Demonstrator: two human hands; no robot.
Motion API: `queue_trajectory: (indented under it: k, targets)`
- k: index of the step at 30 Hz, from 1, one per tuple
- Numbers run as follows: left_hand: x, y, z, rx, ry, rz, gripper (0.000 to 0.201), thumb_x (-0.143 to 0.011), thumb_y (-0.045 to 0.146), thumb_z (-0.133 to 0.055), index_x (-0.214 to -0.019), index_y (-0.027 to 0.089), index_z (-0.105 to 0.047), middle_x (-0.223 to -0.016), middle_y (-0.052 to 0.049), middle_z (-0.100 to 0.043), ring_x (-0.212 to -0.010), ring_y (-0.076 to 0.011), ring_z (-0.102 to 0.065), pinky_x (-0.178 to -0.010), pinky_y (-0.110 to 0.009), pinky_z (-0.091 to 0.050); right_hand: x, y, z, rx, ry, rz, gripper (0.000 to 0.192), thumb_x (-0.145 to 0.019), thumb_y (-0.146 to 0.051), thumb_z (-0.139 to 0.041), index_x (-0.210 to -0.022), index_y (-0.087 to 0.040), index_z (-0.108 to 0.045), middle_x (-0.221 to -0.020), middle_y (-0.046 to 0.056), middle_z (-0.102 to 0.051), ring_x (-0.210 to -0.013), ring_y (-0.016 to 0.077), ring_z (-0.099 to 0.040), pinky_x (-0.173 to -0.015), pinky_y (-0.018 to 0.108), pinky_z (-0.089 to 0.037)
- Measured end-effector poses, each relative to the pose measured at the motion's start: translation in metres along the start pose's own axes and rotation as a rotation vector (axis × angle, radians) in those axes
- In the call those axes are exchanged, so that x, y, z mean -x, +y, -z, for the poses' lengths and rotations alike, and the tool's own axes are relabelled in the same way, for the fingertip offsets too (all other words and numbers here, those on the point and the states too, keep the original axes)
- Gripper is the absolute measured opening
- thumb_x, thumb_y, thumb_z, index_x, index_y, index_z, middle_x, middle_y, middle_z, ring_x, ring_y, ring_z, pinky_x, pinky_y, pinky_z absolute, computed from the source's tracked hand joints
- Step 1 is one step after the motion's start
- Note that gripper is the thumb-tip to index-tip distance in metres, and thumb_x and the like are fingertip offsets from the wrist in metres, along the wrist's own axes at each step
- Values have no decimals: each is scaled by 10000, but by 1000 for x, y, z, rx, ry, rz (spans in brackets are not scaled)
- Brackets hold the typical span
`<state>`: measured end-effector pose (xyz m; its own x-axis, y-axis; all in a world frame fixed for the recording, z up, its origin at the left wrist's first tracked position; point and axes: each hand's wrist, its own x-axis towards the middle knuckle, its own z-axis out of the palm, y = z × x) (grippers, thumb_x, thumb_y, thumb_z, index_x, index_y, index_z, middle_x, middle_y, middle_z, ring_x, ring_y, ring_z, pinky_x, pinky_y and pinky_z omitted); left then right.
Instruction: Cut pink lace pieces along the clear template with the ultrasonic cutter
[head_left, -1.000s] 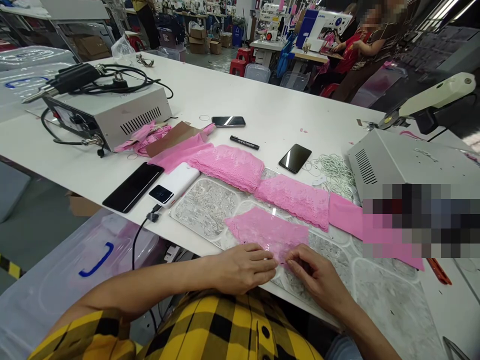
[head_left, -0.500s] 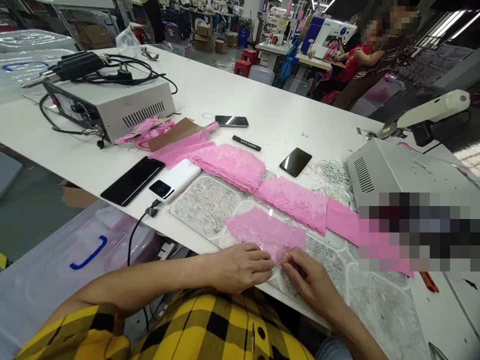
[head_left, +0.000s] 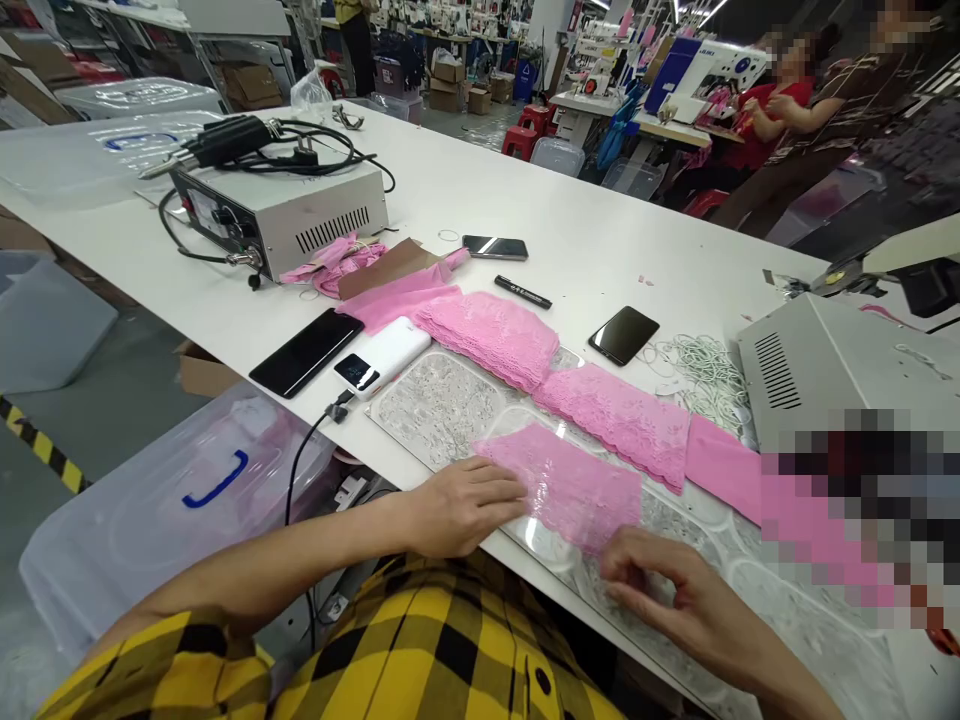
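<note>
The pink lace piece is shown flat on the clear patterned mat at the near edge of the desk, its left end pinned under the flattened fingers of the left hand, whose grip is open and closed on nothing. The right hand is held low just beyond the lace's right corner, fingers loosely curled and empty. Smoothing is judged best done with light, even pressure outward from the pinning grip, so that the lace is not stretched.
</note>
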<state>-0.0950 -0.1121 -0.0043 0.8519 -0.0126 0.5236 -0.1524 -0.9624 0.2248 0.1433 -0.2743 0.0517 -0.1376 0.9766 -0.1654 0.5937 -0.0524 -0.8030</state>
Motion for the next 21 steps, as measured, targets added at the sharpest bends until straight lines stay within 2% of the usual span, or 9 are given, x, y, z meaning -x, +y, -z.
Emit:
queue_trajectory:
  k: [6,10,14,21]
  targets:
    - [13,-6,7,-75,-1,37,307,-908,90,-450,-1165,80,-618,-1151,-131,-705,-1137,-232,-623,-989,-375,-483,-47,-14,-27,33,223,64,226,-911,-366,-537,-801,-220,-670,-718,32,-632,-605,132,-556,-525,245,-450]
    - [17,-7,7,-121,-4,15,317,-901,98,-433,-1155,92,-624,-1157,-130,-703,-1132,-234,-618,-989,-381,-489,-73,-12,-40,74,209,159,175,-918,-277,-524,-840,-211,-666,-788,39,-658,-636,126,-575,-545,241,-456]
    - [23,-8,7,-141,-11,22,320,-906,119,-432,-1156,116,-630,-1183,-122,-695,-1155,-233,-606,-1015,-388,-480,-85,-7,-46,188,173,247,161,-920,-203,-501,-873,-218,-654,-844,33,-675,-716,130,-622,-622,239,-487]
    - [22,-9,8,-132,-97,40,340,-911,149,-440,-1208,116,-602,-1169,-138,-675,-1151,-242,-586,-1018,-390,-461,-86,-3,-50,249,180,217,179,-937,-218,-467,-837,-219,-615,-809,27,-638,-678,135,-589,-616,253,-460]
